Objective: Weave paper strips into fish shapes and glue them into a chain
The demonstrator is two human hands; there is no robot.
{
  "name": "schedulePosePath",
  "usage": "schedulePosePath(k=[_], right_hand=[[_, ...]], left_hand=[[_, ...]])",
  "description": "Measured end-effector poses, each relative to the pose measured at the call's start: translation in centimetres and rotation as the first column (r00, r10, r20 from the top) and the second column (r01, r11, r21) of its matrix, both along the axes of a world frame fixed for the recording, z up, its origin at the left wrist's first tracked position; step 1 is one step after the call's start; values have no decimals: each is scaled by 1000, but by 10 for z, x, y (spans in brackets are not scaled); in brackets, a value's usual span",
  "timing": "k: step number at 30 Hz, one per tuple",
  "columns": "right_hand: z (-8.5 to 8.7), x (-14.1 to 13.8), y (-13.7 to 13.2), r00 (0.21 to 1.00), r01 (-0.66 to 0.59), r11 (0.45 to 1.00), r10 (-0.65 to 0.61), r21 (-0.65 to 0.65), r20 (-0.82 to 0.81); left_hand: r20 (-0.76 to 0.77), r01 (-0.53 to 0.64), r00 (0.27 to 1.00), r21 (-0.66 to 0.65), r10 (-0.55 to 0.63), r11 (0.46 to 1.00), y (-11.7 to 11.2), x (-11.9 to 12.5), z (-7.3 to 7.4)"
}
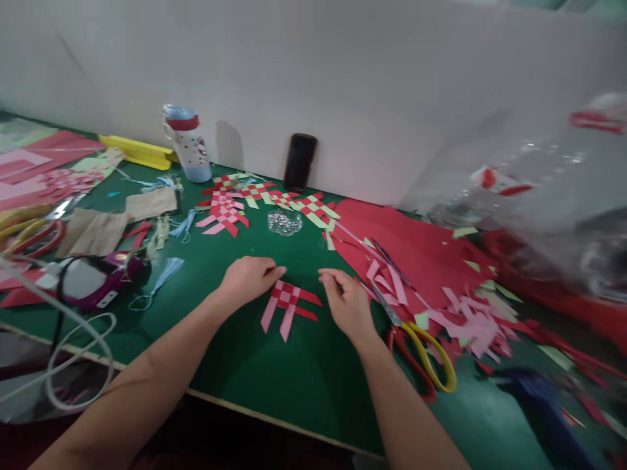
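A small woven paper fish (286, 295) in red and pink lies flat on the green table, its loose strips pointing right and toward me. My left hand (249, 281) is at its upper left edge, with thumb and fingers drawn together; anything between them is too small to make out. Just right of the fish, my right hand (347, 301) is raised slightly in a pinch, and what its fingertips hold, if anything, cannot be seen. Beyond both hands sits a clear dish of small shiny beads (285, 222).
Finished woven fish (226, 214) lie behind. Scissors (416, 346) with red and yellow handles rest beside my right forearm, near red paper (406, 241) and pink scraps (477, 326). A bottle (190, 145), a phone (300, 162), blue tassels (165, 275) and a purple glue gun (100, 284) stand around.
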State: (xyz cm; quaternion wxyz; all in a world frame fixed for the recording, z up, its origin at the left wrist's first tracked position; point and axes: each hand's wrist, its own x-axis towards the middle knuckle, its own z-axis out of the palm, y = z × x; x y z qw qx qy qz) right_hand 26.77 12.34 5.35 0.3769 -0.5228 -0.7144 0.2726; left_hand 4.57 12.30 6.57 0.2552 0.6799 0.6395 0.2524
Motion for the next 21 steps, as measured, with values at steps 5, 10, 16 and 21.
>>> schedulePosePath(k=[5, 10, 16, 21], right_hand=[[30, 2, -23, 998, -13, 983, 1, 182, 69], [47, 80, -88, 911, 209, 866, -340, 454, 231], [5, 234, -177, 425, 655, 631, -762, 415, 489], [-18, 276, -182, 368, 658, 675, -676, 335, 639]], left_hand=[[-180, 27, 983, -40, -34, 999, 2, -4, -3], [-281, 40, 956, -154, -83, 987, 4, -7, -1], [-312, 42, 945, -170, -94, 984, 2, -6, 2], [-293, 64, 949, -178, -115, 982, 4, -9, -1]])
